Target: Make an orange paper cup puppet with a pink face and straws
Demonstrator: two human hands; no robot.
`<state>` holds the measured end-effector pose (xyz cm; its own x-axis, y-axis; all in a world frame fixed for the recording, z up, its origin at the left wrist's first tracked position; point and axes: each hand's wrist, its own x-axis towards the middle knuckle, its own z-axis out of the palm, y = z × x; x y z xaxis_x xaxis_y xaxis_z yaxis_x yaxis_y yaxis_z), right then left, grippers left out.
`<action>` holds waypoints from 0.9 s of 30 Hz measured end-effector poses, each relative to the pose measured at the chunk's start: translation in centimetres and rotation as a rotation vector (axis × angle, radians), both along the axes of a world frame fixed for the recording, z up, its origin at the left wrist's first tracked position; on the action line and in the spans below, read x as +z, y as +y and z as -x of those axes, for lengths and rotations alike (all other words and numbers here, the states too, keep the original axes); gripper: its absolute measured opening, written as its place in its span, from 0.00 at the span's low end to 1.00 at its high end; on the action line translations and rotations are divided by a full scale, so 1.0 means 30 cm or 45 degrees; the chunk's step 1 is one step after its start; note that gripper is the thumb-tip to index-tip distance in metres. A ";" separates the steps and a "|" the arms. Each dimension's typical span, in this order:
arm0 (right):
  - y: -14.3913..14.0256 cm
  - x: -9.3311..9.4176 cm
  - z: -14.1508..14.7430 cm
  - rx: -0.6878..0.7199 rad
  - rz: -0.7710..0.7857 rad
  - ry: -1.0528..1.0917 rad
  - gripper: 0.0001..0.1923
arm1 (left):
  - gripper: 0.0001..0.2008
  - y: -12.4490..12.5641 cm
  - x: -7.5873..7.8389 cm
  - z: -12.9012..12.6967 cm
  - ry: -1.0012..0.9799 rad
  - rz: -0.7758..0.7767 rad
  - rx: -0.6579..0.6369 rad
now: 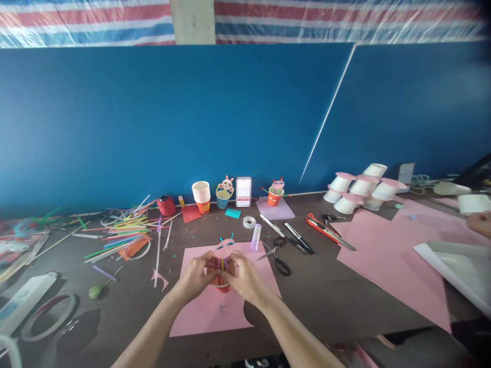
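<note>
Both hands meet over a small orange-red paper cup (pixel 223 290), which stands on a pink paper sheet (pixel 195 319). Above the cup rises a pink paper face (pixel 225 247) with blue eye shapes and thin feelers. Red, yellow and purple strips (pixel 222 265) run upright between the fingers, below that face. My left hand (pixel 196 276) is closed, its thumb and fingers pinching at the left of the strips. From the right, my right hand (pixel 245 273) pinches there too. The fingers partly hide the cup's rim and the strips' lower ends.
Scissors (pixel 282 266), a glue stick (pixel 255 237), a tape roll (pixel 249 222), pens and an orange utility knife (pixel 314 222) lie right. Many straws (pixel 126 232) are heaped left. Finished cup figures (pixel 275 196) stand behind. Another person's hand (pixel 480 223) shows at far right.
</note>
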<state>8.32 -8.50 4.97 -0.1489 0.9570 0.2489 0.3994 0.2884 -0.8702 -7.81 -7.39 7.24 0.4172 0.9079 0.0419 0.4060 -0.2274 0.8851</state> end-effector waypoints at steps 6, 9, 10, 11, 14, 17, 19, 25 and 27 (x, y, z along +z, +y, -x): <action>-0.014 -0.022 0.001 0.018 -0.023 0.043 0.17 | 0.07 -0.003 -0.046 0.042 -0.398 -0.062 0.153; -0.019 -0.047 0.010 -0.032 -0.070 0.119 0.14 | 0.10 -0.030 -0.087 0.055 -0.461 0.007 0.246; -0.021 -0.051 0.013 -0.043 -0.090 0.144 0.13 | 0.11 -0.043 -0.103 0.056 -0.465 0.031 0.248; -0.024 -0.054 0.015 -0.056 -0.104 0.160 0.12 | 0.13 -0.056 -0.120 0.055 -0.474 0.046 0.227; -0.035 -0.047 0.019 -0.106 -0.108 0.151 0.06 | 0.31 -0.092 -0.175 0.044 -0.451 -0.022 0.113; -0.052 -0.032 0.025 -0.132 -0.098 0.154 0.01 | 0.45 -0.106 -0.211 0.021 -0.235 -0.152 0.161; -0.065 -0.023 0.030 -0.098 -0.108 0.191 0.02 | 0.40 -0.105 -0.212 0.004 -0.141 -0.218 0.209; -0.118 0.014 0.029 0.017 -0.211 0.223 0.06 | 0.25 -0.093 -0.195 -0.009 -0.257 -0.191 0.184; -0.134 0.031 0.023 0.065 -0.207 0.191 0.05 | 0.27 -0.094 -0.214 0.001 -0.320 -0.048 0.172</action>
<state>7.64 -12.52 5.90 -0.1461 0.8947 0.4220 0.2502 0.4462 -0.8593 -7.84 -10.20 0.83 0.2650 0.9503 0.1634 0.2034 -0.2208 0.9539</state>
